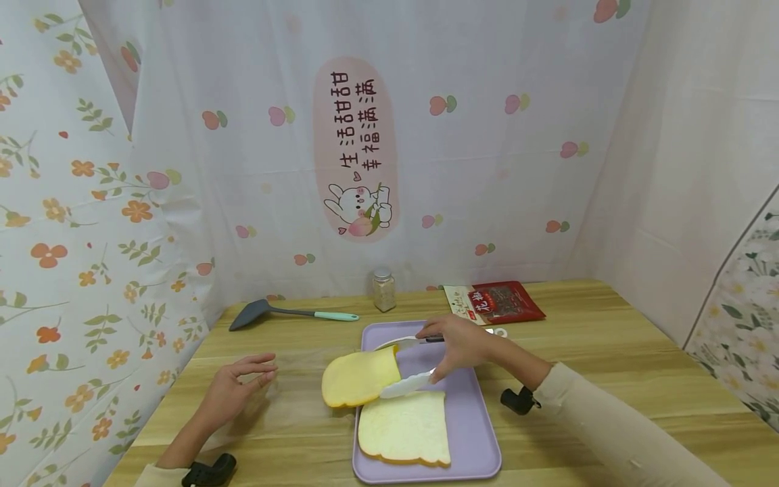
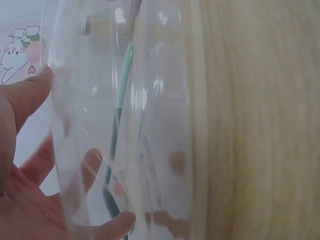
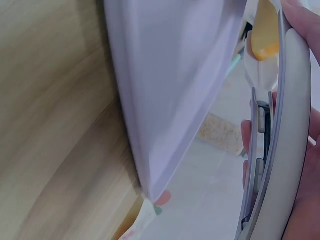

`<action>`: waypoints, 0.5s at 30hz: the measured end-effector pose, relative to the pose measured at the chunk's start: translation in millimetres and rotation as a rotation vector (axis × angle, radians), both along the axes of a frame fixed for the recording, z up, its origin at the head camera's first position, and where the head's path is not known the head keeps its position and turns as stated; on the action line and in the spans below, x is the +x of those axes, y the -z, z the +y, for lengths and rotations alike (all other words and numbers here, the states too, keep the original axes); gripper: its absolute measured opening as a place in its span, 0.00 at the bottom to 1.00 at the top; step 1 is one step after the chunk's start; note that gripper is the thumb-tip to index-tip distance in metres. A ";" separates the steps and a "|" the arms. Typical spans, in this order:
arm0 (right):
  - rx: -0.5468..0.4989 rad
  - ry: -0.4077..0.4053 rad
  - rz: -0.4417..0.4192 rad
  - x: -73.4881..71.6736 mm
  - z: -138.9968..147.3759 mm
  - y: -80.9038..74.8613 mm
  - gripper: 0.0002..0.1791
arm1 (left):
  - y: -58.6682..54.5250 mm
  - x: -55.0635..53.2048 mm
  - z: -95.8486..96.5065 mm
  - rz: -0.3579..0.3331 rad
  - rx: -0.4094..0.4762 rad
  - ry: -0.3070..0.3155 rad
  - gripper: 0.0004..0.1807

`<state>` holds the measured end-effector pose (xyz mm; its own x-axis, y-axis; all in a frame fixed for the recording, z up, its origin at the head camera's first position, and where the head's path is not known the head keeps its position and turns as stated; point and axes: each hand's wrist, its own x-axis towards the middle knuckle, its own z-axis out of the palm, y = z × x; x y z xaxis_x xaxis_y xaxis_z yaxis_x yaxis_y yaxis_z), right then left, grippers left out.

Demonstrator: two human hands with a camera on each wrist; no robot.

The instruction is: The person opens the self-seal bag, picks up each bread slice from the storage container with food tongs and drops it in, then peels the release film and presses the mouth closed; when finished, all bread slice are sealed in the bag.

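My right hand (image 1: 459, 341) grips white-tipped tongs (image 1: 406, 385) with thumb and fingers across the two arms. In the right wrist view the pale grey tong handle (image 3: 296, 125) runs along the palm. Between the tong tips sits a yellow bread slice (image 1: 359, 379), raised over the left rim of the purple tray (image 1: 468, 419). A second bread slice (image 1: 404, 427) lies flat on the tray. My left hand (image 1: 234, 389) hovers left of the raised slice, fingers spread beside a clear plastic bag (image 2: 150, 100). Some fingers show through the film; no pinch is visible.
Behind the tray stand a spice jar (image 1: 384, 291) and a red-and-cream spice packet (image 1: 496, 302). A grey spatula with a mint handle (image 1: 292, 312) lies at the back left. Printed curtains (image 1: 475, 169) enclose the wooden table.
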<state>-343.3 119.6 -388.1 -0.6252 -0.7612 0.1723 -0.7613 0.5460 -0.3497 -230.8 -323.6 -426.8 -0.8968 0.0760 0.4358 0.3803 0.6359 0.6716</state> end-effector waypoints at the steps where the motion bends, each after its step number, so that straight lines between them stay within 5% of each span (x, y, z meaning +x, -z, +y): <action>1: 0.005 0.001 0.004 0.0 -1.8 0.3 0.48 | 0.3 0.0 0.0 0.000 0.002 0.001 0.09; 15: 0.081 -0.007 0.092 8.4 -27.6 -4.9 0.46 | 0.3 0.3 0.2 0.023 -0.019 -0.009 0.09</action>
